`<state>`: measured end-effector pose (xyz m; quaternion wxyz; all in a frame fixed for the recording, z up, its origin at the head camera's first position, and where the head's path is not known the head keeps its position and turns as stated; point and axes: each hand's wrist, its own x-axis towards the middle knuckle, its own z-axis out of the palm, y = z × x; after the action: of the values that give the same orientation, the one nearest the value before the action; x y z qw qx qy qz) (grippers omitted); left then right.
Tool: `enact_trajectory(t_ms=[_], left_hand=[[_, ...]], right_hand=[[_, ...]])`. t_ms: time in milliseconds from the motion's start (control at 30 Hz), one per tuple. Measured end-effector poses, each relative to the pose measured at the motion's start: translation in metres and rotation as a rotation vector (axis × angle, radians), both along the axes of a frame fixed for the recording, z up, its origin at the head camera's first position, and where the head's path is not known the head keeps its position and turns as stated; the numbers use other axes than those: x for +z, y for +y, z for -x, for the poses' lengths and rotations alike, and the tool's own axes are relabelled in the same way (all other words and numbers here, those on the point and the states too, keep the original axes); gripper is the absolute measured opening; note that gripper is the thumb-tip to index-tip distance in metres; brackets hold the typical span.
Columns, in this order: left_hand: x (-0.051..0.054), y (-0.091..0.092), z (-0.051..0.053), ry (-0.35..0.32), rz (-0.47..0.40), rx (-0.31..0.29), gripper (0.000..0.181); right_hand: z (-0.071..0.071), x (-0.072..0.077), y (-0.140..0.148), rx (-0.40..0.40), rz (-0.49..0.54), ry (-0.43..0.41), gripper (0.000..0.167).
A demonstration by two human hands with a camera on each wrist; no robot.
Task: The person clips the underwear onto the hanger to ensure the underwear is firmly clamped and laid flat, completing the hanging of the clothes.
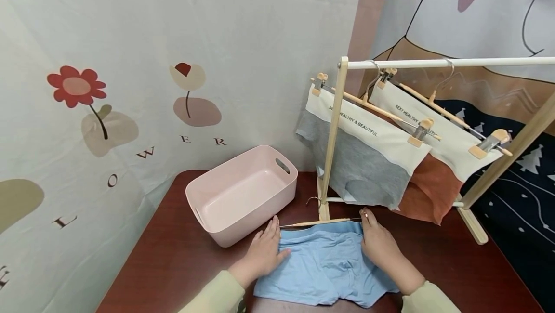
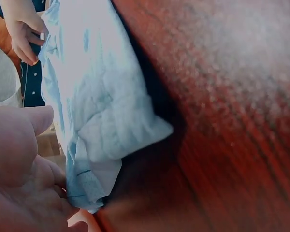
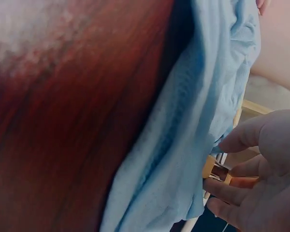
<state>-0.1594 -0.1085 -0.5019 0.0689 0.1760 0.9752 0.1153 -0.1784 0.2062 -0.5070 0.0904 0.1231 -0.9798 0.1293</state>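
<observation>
Light blue boxer briefs [image 1: 323,267] lie spread on the table, waistband away from me. Along that waistband runs a wooden clip hanger [image 1: 321,223], its hook toward the rack. My left hand [image 1: 265,250] rests at the hanger's left end, fingers straight and thumb over the cloth; it hides that end's clip. In the left wrist view its fingertips touch the cloth [image 2: 104,96] at a corner. My right hand [image 1: 381,241] is at the other end, where thumb and fingers pinch a wooden clip [image 3: 209,166] beside the waistband, as the right wrist view shows.
A pink plastic basket [image 1: 247,221] with nothing in it stands behind my left hand. At the back right is a small garment rack [image 1: 336,125]. Grey boxer briefs [image 1: 373,163] and rust-brown ones [image 1: 433,188] hang there from clip hangers. The rack's feet stand close beyond my right hand.
</observation>
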Motion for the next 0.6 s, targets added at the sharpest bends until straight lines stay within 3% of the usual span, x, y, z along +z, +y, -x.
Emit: enact_trajectory(t_ms=[333,600], left_hand=[[0.009,-0.004,0.007,-0.006,-0.083,-0.022,0.075],[0.007,-0.007,0.008,0.009,-0.101,-0.016,0.073]], right_hand=[[0.011,-0.004,0.001,-0.016,-0.070,-0.128,0.054],[0.017,0.006,-0.002,-0.016,-0.113,-0.187,0.055]])
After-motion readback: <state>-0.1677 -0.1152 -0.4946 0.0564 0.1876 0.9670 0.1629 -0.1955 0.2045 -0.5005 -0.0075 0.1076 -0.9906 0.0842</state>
